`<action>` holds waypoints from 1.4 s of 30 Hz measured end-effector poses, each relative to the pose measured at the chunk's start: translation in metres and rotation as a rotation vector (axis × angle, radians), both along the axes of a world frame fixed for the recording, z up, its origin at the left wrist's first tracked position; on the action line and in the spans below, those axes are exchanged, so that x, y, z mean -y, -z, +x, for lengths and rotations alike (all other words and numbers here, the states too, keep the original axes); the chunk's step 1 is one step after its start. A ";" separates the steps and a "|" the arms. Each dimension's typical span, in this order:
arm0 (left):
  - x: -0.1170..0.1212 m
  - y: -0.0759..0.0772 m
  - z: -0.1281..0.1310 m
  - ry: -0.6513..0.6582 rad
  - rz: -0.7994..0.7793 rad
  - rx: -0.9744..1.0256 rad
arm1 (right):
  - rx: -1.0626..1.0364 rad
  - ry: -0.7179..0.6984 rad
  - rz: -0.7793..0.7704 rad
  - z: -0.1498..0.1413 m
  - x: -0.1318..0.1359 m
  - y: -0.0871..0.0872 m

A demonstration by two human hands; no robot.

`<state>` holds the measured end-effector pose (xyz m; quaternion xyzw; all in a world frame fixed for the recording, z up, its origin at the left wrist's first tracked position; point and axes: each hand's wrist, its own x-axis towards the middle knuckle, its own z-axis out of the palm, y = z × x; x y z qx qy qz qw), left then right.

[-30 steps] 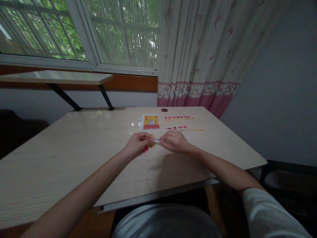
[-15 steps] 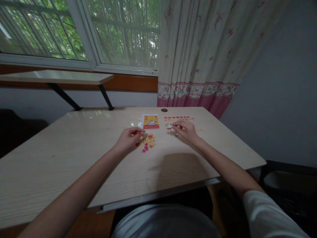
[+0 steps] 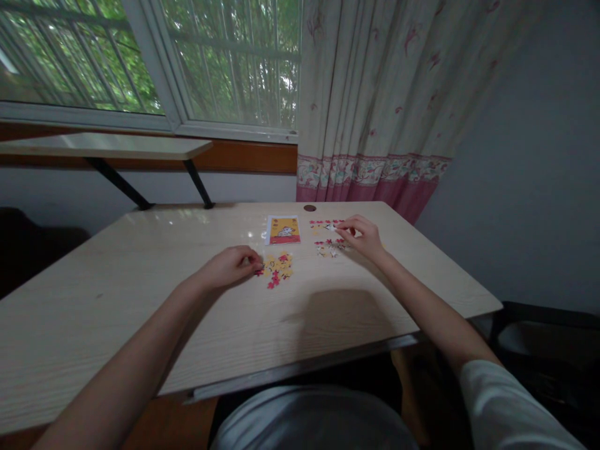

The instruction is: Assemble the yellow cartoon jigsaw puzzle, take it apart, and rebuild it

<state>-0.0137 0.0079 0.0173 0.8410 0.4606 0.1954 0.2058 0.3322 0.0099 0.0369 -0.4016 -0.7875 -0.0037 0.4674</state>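
My right hand (image 3: 364, 239) is closed in a pinch on a whitish jigsaw puzzle piece (image 3: 332, 227), above the right-hand part of the desk. Below its fingertips are rows of red, yellow and white puzzle pieces (image 3: 327, 252), partly covered by the hand. My left hand (image 3: 230, 266) rests low at the left edge of a loose pile of yellow and red puzzle pieces (image 3: 280, 265). Its thumb and fingers are pressed together; whatever lies between them is too small to make out. Behind the pile lies a picture card (image 3: 284, 230) with a white animal on yellow and red.
The wooden desk (image 3: 154, 300) carries all the pieces. A raised shelf (image 3: 107, 145) on dark legs stands at the back left. A round dark cable hole (image 3: 310, 208) is near the far edge, by the curtain (image 3: 375, 125). A dark chair (image 3: 548, 337) is at right.
My right hand has moved slightly right and away from me with the white piece, uncovering more pieces below. My left hand has shifted left and down, to the pile's left edge.
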 end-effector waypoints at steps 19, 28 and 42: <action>-0.003 0.002 -0.002 0.089 -0.007 -0.066 | 0.486 -0.059 -0.831 0.055 -0.026 0.015; 0.002 0.003 0.001 0.078 -0.072 0.008 | 0.495 -0.062 -0.842 0.054 -0.029 0.017; 0.016 0.000 0.033 -0.073 -0.336 0.622 | 0.467 -0.082 -0.507 0.007 -0.004 0.008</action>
